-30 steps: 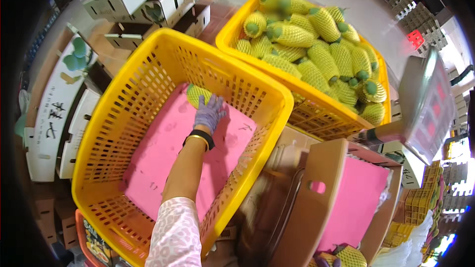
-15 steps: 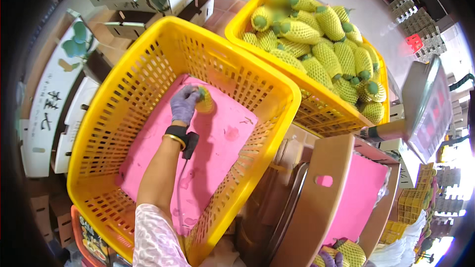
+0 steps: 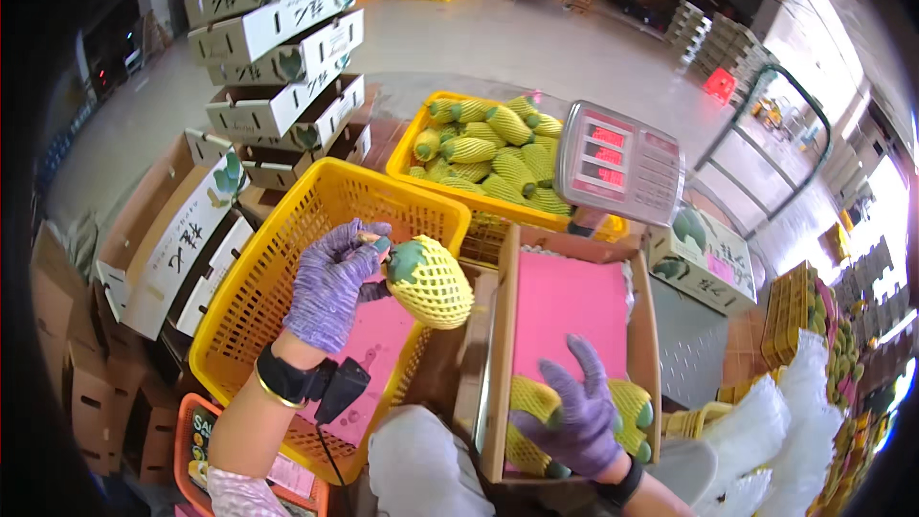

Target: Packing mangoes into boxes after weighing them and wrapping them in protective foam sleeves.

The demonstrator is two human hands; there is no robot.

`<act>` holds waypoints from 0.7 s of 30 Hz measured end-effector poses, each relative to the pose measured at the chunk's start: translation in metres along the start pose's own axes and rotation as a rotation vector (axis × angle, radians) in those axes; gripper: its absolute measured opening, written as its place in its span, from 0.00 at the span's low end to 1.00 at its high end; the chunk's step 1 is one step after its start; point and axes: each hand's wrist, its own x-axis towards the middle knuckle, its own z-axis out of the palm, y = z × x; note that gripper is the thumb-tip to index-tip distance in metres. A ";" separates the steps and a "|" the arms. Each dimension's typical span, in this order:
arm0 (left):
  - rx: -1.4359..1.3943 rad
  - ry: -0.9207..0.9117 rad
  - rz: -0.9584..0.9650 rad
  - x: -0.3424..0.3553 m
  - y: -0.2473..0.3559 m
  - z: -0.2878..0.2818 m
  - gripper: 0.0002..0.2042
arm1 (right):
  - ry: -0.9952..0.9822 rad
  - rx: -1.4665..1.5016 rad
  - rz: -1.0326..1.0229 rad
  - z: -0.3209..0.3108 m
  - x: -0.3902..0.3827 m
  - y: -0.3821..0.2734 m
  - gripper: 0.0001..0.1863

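My left hand (image 3: 330, 292), in a purple knit glove, grips the green stem end of a papaya (image 3: 436, 292) wrapped in a yellow foam net. The fruit is in the air above the right rim of a yellow plastic crate (image 3: 230, 311), whose pink bottom sheet (image 3: 378, 340) shows. My right hand (image 3: 579, 416), gloved alike, has its fingers spread and nothing in them. It is over the near end of a cardboard box (image 3: 496, 364) lined with a pink sheet (image 3: 570, 311). Several netted papayas (image 3: 629, 414) lie in the box beside and beneath that hand.
Beyond stands another yellow crate (image 3: 407, 148) full of netted papayas (image 3: 507, 158). A scale display (image 3: 620, 168) rises behind the cardboard box. Printed white cartons (image 3: 278, 67) are stacked at the far left. An orange basket (image 3: 187, 455) sits at the near left, plastic wrapping (image 3: 756, 431) at the right.
My left hand has lifted the papaya out of the near crate, up and to the right. My right hand has come further into view over the box, fingers spread. The view has tilted up.
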 end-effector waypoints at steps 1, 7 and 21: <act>-0.006 -0.079 0.055 -0.017 0.011 0.017 0.05 | 0.055 -0.015 -0.042 -0.002 0.004 -0.010 0.30; -0.295 -0.347 -0.068 -0.109 0.026 0.099 0.04 | 0.530 -0.113 -0.414 -0.037 0.017 -0.008 0.21; 1.473 -0.519 -0.310 -0.101 -0.141 0.104 0.32 | -0.698 -0.343 0.473 -0.074 0.008 0.144 0.33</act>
